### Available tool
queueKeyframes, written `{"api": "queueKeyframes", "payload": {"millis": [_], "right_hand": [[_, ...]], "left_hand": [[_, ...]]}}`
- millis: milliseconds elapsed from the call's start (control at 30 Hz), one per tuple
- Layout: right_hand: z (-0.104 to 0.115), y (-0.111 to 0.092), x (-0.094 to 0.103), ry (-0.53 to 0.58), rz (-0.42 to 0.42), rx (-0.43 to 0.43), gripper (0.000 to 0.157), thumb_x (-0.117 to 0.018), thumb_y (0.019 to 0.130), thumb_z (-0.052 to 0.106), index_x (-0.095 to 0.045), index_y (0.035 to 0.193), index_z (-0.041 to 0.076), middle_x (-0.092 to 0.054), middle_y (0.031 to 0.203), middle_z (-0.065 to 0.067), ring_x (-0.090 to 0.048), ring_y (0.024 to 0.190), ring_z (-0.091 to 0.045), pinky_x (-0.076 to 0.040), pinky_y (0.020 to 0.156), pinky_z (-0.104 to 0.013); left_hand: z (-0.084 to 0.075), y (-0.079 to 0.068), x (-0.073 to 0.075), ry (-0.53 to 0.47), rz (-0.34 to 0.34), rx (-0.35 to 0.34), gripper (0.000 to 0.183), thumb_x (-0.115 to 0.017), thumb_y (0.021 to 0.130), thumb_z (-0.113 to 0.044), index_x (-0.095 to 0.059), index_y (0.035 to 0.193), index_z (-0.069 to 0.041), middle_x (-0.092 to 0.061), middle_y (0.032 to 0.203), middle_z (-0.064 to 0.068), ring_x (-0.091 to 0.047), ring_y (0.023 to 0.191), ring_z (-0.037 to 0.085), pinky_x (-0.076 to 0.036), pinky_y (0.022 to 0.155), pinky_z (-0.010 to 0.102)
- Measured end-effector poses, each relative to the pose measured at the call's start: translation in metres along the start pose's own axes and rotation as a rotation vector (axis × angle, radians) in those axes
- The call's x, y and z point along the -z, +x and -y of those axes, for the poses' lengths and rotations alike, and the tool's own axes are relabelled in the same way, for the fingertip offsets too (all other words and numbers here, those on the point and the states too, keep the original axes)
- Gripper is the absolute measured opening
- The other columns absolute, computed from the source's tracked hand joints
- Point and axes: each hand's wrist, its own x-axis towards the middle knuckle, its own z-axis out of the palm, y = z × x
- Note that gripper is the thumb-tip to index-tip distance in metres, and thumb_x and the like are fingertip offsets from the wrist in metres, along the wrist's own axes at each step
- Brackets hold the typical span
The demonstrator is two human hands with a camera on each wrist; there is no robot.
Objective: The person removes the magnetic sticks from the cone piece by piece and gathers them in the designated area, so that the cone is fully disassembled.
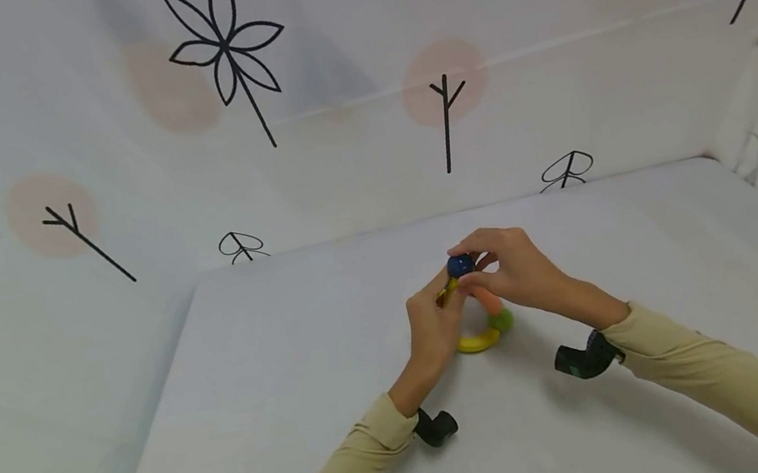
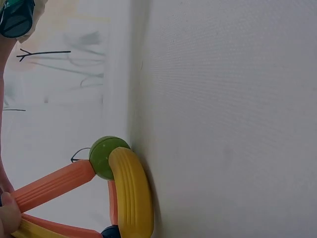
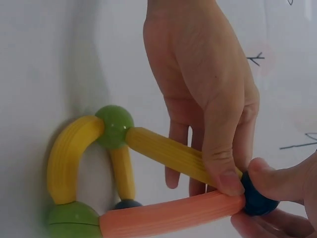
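Both hands work at the top of a toy frame built from ribbed sticks and balls. My right hand (image 1: 517, 267) pinches a dark blue ball (image 1: 460, 265) between thumb and fingers. My left hand (image 1: 432, 329) holds the upper end of a yellow stick (image 3: 168, 153) beside that ball, its thumb near the end of an orange stick (image 3: 168, 214). Both sticks run down to green balls (image 3: 115, 126). A curved yellow stick (image 1: 477, 343) links the green balls low at the table. Further sticks and another dark blue ball (image 2: 111, 231) sit behind, partly hidden.
The frame is on a white-covered table (image 1: 278, 356). A white cloth wall (image 1: 351, 165) with black plant drawings rises behind and at the sides. Dark wrist-worn devices (image 1: 586, 356) hang under both sleeves, close above the table.
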Motion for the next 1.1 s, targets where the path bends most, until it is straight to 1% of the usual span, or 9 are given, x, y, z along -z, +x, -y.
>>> {"api": "queueKeyframes", "payload": {"millis": [133, 233, 367, 600, 833, 933, 1100], "right_hand": [[-0.0007, -0.0007, -0.0012, 0.0, -0.013, 0.009, 0.036, -0.079, 0.073, 0.0, -0.068, 0.107, -0.005, -0.067, 0.1, -0.015, -0.064, 0.081, -0.024, -0.055, 0.067, -0.034], [-0.0003, -0.0002, -0.0007, -0.004, -0.005, 0.008, 0.034, -0.078, 0.074, 0.0, -0.068, 0.107, -0.005, -0.067, 0.1, -0.015, -0.064, 0.081, -0.024, -0.055, 0.067, -0.035], [0.0011, 0.0017, 0.0011, -0.003, 0.021, 0.007, 0.033, -0.077, 0.076, 0.001, -0.067, 0.107, -0.006, -0.066, 0.101, -0.016, -0.063, 0.081, -0.024, -0.055, 0.068, -0.034], [0.0016, 0.0054, 0.0044, -0.036, 0.068, 0.029, 0.031, -0.076, 0.078, 0.0, -0.067, 0.107, -0.006, -0.066, 0.1, -0.015, -0.063, 0.081, -0.023, -0.055, 0.068, -0.033], [-0.0001, 0.0071, 0.0054, -0.055, 0.11, 0.022, 0.029, -0.073, 0.08, 0.0, -0.067, 0.108, -0.005, -0.066, 0.098, -0.013, -0.061, 0.08, -0.02, -0.055, 0.07, -0.034], [0.0001, 0.0067, 0.005, -0.048, 0.102, 0.025, 0.029, -0.074, 0.08, 0.001, -0.067, 0.107, -0.005, -0.066, 0.097, -0.013, -0.061, 0.08, -0.02, -0.055, 0.069, -0.035], [-0.0003, 0.0034, 0.0025, -0.031, 0.069, 0.018, 0.033, -0.077, 0.077, 0.005, -0.067, 0.107, -0.004, -0.065, 0.099, -0.012, -0.064, 0.086, -0.023, -0.055, 0.071, -0.037]], "left_hand": [[-0.0003, 0.0002, -0.0003, -0.001, -0.006, -0.016, 0.04, -0.059, 0.093, -0.027, -0.061, 0.125, -0.004, -0.07, 0.104, 0.006, -0.059, 0.075, 0.009, -0.051, 0.067, 0.02], [-0.0015, 0.0001, -0.0001, -0.014, 0.001, -0.016, 0.04, -0.059, 0.093, -0.027, -0.06, 0.126, -0.004, -0.07, 0.104, 0.005, -0.059, 0.075, 0.008, -0.051, 0.068, 0.02], [-0.0017, 0.0002, 0.0001, -0.018, 0.001, -0.013, 0.039, -0.058, 0.094, -0.024, -0.059, 0.127, -0.004, -0.069, 0.107, 0.006, -0.061, 0.077, 0.008, -0.051, 0.07, 0.02], [-0.0019, -0.0001, 0.0007, -0.009, -0.006, -0.017, 0.037, -0.059, 0.095, -0.021, -0.059, 0.127, -0.004, -0.068, 0.109, 0.006, -0.063, 0.083, 0.008, -0.051, 0.074, 0.02], [-0.0023, -0.001, 0.0028, -0.003, -0.003, -0.004, 0.035, -0.06, 0.094, -0.019, -0.061, 0.125, -0.003, -0.069, 0.106, 0.005, -0.063, 0.083, 0.007, -0.051, 0.074, 0.019], [-0.003, -0.0008, 0.004, -0.003, 0.0, -0.008, 0.035, -0.06, 0.094, -0.02, -0.06, 0.125, -0.002, -0.067, 0.11, 0.007, -0.064, 0.086, 0.007, -0.051, 0.075, 0.02], [-0.0029, 0.0002, 0.0047, 0.027, -0.011, -0.037, 0.04, -0.061, 0.093, -0.027, -0.062, 0.122, 0.0, -0.066, 0.111, 0.01, -0.065, 0.09, 0.008, -0.051, 0.076, 0.02]]}}
